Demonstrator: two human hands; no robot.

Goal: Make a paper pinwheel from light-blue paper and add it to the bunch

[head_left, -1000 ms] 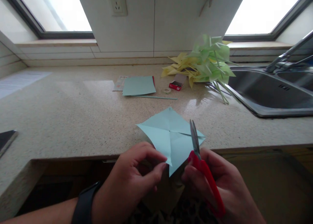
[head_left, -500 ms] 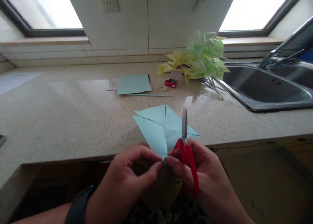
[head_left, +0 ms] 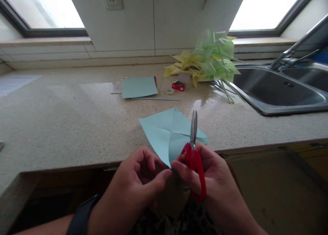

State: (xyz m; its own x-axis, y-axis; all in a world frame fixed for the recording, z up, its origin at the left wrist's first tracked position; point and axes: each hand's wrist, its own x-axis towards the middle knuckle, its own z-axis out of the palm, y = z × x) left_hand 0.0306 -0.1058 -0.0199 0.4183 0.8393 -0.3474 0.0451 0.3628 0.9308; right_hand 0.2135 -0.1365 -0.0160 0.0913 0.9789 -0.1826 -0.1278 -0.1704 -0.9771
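Observation:
A light blue creased paper square (head_left: 169, 130) juts out past the counter's front edge, its near corner between my two hands. My left hand (head_left: 137, 185), a dark watch on its wrist, pinches that near corner with thumb and forefinger. My right hand (head_left: 212, 183) grips red-handled scissors (head_left: 194, 153), blades closed and pointing away over the paper's right side; its thumb also touches the paper's corner.
On the speckled counter (head_left: 77, 119) lie a blue paper sheet (head_left: 139, 87), a thin green stick (head_left: 156, 99), a small red box (head_left: 179, 86), a tape ring (head_left: 169, 91) and a heap of yellow and green paper pinwheels (head_left: 207, 62). A steel sink (head_left: 279, 91) sits at right.
The scissors swung upright, their handles now close against the paper's near corner. My right thumb came in to meet my left fingers at that corner. The view shifted slightly.

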